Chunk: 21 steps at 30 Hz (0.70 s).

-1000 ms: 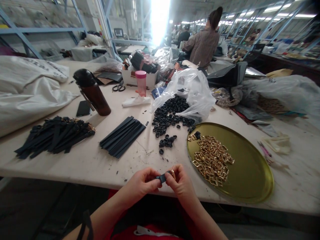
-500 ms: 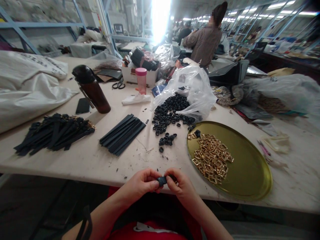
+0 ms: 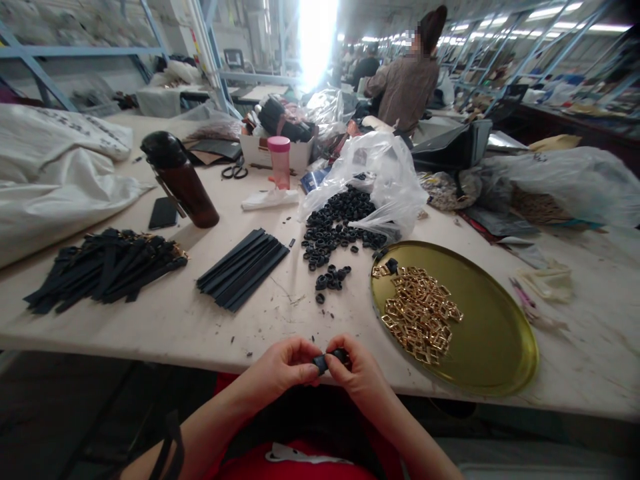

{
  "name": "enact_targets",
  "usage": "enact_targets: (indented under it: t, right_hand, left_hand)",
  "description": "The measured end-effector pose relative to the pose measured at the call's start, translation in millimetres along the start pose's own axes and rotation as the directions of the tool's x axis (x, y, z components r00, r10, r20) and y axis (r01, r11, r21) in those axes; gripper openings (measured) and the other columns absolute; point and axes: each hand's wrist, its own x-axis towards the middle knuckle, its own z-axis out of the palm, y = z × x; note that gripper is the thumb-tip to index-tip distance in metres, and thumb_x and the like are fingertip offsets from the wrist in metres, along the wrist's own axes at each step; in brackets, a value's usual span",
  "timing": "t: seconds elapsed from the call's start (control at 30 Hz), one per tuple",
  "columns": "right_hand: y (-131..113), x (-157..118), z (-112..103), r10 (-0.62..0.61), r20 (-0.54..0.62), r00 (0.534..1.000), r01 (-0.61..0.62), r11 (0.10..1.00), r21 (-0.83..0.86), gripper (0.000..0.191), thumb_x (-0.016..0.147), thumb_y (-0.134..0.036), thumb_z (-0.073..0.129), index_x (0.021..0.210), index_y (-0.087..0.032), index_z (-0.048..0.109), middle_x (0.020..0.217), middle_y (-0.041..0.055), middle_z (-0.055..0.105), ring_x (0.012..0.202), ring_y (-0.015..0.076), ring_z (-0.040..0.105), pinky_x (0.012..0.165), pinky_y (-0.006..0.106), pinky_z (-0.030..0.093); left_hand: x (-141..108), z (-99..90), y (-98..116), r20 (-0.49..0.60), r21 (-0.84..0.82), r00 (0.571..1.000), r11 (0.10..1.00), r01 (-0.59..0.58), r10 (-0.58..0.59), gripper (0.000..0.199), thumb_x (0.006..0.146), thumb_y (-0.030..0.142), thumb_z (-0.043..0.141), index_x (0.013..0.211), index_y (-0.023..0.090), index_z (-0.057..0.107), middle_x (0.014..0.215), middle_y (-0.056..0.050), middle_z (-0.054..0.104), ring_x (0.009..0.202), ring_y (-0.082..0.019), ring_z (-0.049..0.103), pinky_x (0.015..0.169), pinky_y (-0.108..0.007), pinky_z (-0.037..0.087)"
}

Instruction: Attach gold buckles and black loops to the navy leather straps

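At the table's front edge, my left hand (image 3: 292, 361) pinches one end of a short black strap (image 3: 321, 364) between thumb and fingers. My right hand (image 3: 356, 365) is closed on the strap's other side, where a dark rounded part shows between the fingertips. Most of the piece is hidden by the fingers. Beyond my hands lie many small black loops (image 3: 329, 230), spilling from a clear plastic bag (image 3: 387, 170). Gold metal buckles (image 3: 420, 313) are heaped on a round gold tray (image 3: 493, 333) to the right. Flat black straps (image 3: 244, 270) are stacked to the left.
A pile of black straps with gold ends (image 3: 107, 267) lies far left, near a phone (image 3: 163, 213) and a brown bottle (image 3: 185, 183). Scissors (image 3: 235, 169), a pink-lidded jar (image 3: 279, 163) and a white box (image 3: 297, 157) stand behind. A person (image 3: 407, 87) is at the back.
My right thumb and fingers have shifted on the strap, and less of it shows between my hands. The view has moved slightly; things on the table stay put.
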Motion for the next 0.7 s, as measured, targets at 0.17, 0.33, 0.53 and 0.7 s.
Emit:
enact_targets:
  t: [0.17, 0.33, 0.53, 0.7]
  right_hand:
    - [3, -4, 2, -0.046, 0.046, 0.998, 0.047, 0.999, -0.011, 0.007, 0.079, -0.025, 0.048, 0.08, -0.019, 0.051, 0.063, -0.0038, 0.052, 0.058, 0.0113, 0.048, 0.053, 0.021, 0.036]
    - [-4, -8, -7, -0.092, 0.163, 0.982, 0.107, 0.991, -0.085, 0.008, 0.081, -0.024, 0.047, 0.079, -0.019, 0.052, 0.065, -0.0031, 0.054, 0.06, 0.0114, 0.049, 0.055, 0.021, 0.035]
    - [-12, -9, -20, -0.097, 0.301, 0.949, 0.135, 0.985, -0.108, 0.007, 0.08, -0.02, 0.048, 0.078, -0.018, 0.054, 0.067, -0.0031, 0.056, 0.064, 0.0112, 0.05, 0.057, 0.02, 0.036]
    - [-11, -12, -22, -0.131, 0.295, 0.947, 0.17, 0.979, -0.11, 0.008, 0.08, -0.02, 0.048, 0.079, -0.019, 0.055, 0.07, -0.0024, 0.058, 0.067, 0.0121, 0.053, 0.061, 0.021, 0.038]
  left_hand:
    - [0, 1.5, -2, -0.001, -0.053, 1.0, 0.998, 0.025, -0.025, 0.036, 0.06, 0.03, 0.071, 0.085, 0.01, 0.056, 0.068, 0.0, 0.061, 0.061, -0.011, 0.054, 0.059, -0.022, 0.038]
    - [-1, -1.7, -3, 0.042, -0.025, 0.999, 0.999, 0.033, -0.032, 0.039, 0.06, 0.031, 0.071, 0.089, 0.011, 0.054, 0.069, -0.001, 0.062, 0.062, -0.012, 0.056, 0.061, -0.024, 0.039]
    - [-3, 0.2, -12, 0.126, -0.005, 0.991, 0.999, 0.036, -0.035, 0.035, 0.061, 0.027, 0.07, 0.089, 0.013, 0.055, 0.067, 0.0, 0.063, 0.063, -0.012, 0.057, 0.062, -0.024, 0.039]
    - [-5, 2.1, -7, 0.126, 0.026, 0.992, 0.999, 0.024, -0.027, 0.03, 0.062, 0.024, 0.067, 0.087, 0.012, 0.055, 0.072, -0.001, 0.063, 0.067, -0.013, 0.057, 0.064, -0.025, 0.04]
